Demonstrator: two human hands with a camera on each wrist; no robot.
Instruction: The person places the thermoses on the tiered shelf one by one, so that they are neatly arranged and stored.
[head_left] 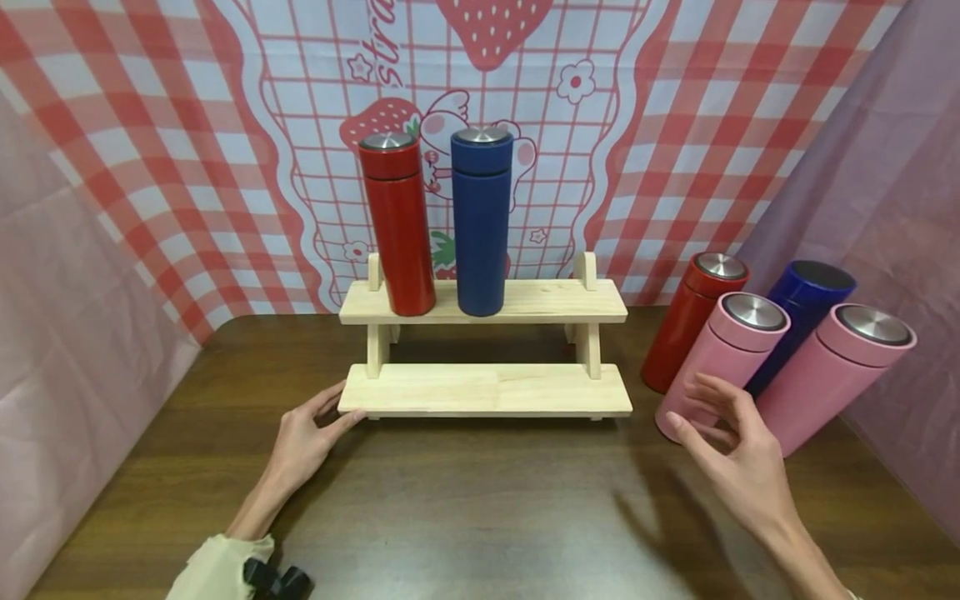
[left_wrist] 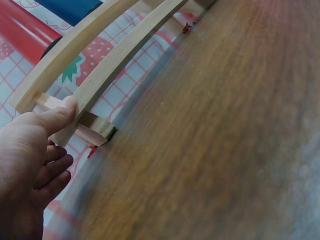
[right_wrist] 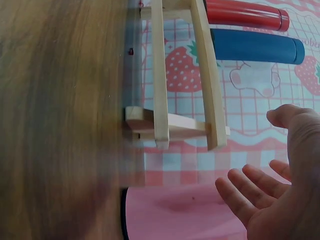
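Resting on the dark wooden desk (head_left: 480,500), the left hand (head_left: 303,437) lies nearest, its fingers straight and relaxed, the thumb tip pressed against the left end of the lower board of the two-tier wooden rack (head_left: 487,390) — a bracing touch, as I read it, not a grasp. The left wrist view confirms it: the thumb (left_wrist: 62,112) sits on the board's end, and nothing is curled round the wood.

To the right, the right hand (head_left: 731,454) hovers with palm open and fingers spread, holding nothing. It is just in front of the nearer pink flask (head_left: 720,362) and may brush its lower body, though contact is not certain from here; the right wrist view shows only a bare open palm (right_wrist: 272,200) above pink. That flask, its neighbour the second pink flask (head_left: 840,375), a red flask (head_left: 690,321) and a dark blue flask (head_left: 798,321) behind them stand together on the desk to the right of the rack, all capped with steel tops.

Further back, on the rack's upper board, a red flask on the rack (head_left: 397,225) and a blue flask on the rack (head_left: 482,221) stand upright side by side toward the left — close, not quite touching. Behind everything hangs a red-checked strawberry cloth (head_left: 675,125).
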